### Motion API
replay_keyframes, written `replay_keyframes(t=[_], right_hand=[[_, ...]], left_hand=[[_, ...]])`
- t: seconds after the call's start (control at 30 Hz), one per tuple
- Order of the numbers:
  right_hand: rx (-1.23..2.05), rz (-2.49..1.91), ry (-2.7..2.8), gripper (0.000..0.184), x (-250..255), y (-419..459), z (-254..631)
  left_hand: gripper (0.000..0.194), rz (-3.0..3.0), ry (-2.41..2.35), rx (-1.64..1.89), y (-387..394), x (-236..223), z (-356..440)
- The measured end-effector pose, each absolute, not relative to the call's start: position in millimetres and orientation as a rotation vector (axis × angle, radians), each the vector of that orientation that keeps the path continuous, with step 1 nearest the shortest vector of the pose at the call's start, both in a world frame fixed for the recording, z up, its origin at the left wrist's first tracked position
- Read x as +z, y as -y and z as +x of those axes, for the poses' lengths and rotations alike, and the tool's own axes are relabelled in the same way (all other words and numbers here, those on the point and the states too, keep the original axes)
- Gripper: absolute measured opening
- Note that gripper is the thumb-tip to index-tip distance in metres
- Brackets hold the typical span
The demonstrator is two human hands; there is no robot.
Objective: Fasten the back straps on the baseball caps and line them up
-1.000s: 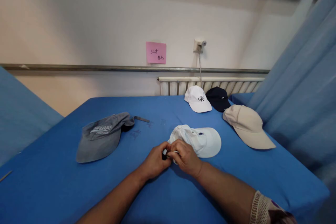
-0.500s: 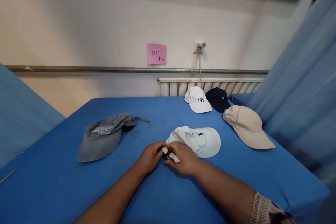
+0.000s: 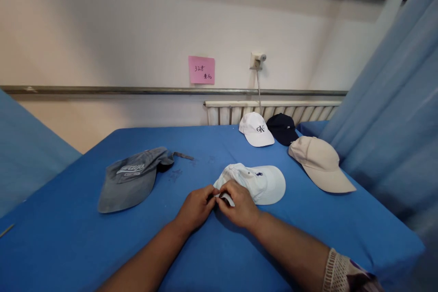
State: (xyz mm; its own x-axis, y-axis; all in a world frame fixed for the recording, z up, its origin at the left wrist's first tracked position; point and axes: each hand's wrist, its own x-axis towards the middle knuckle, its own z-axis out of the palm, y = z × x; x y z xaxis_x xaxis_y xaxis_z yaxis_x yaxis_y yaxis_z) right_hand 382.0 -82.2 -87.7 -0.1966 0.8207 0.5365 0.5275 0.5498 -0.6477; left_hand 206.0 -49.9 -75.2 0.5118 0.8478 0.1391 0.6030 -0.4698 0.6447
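A white baseball cap (image 3: pixel 272 185) with a small dark emblem lies on its side in front of me, its brim to the right. Both of my hands are at its back strap (image 3: pixel 227 199), of which a short pale piece shows between the fingers. My left hand (image 3: pixel 195 207) pinches one part of the strap with thumb and fingertips. Close against it, my right hand (image 3: pixel 241 205) also pinches the strap, its fingers curled around the pale piece. The fingertips hide the fastening.
A grey cap (image 3: pixel 130 180) with its strap undone lies to the left on the blue cloth (image 3: pixel 112 251). At the back right sit a white cap with black letters (image 3: pixel 256 130), a navy cap (image 3: pixel 282 128) and a beige cap (image 3: pixel 320 164). Blue curtains (image 3: pixel 386 100) hang at the sides.
Half a second ago a longer pale strap end stuck out between my hands; now less of it shows. My fingertips have come closer together. The other caps stay in place.
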Motion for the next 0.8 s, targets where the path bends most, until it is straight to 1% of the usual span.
replay_keyframes(t=[0.1,0.17,0.27,0.33,0.4,0.47,0.5,0.6,0.67,0.73,0.8], right_hand=[[0.330,-1.053,1.863,0.011,-84,85,382],[0.327,-1.034,1.907,0.013,-82,86,383],[0.339,-1.004,1.970,0.016,-82,88,385],[0.328,-0.969,2.001,0.017,-83,89,386],[0.329,-0.932,2.033,0.017,-82,90,386],[0.360,-0.931,2.041,0.016,-81,90,386],[0.377,-0.951,2.032,0.020,-80,89,386],[0.403,-1.028,2.038,0.041,-80,85,384],[0.372,-1.075,2.079,0.046,-82,82,382],[0.302,-1.132,2.105,0.042,-86,81,379],[0.218,-1.179,2.106,0.031,-89,81,378]], left_hand=[[0.012,2.242,-1.177,0.633,46,-74,205],[0.011,2.162,-1.271,0.707,40,-73,202],[0.010,1.721,-1.418,0.937,28,-74,196],[0.015,1.392,-1.395,1.043,21,-75,193],[0.017,1.238,-1.331,1.074,17,-76,191],[0.019,1.219,-1.303,1.072,16,-76,191],[0.020,1.219,-1.288,1.066,18,-75,193],[0.022,1.278,-1.219,1.061,28,-72,201],[0.021,1.380,-1.170,1.050,38,-71,207],[0.022,1.541,-1.137,1.008,47,-69,211],[0.021,1.759,-1.120,0.942,53,-66,212]])
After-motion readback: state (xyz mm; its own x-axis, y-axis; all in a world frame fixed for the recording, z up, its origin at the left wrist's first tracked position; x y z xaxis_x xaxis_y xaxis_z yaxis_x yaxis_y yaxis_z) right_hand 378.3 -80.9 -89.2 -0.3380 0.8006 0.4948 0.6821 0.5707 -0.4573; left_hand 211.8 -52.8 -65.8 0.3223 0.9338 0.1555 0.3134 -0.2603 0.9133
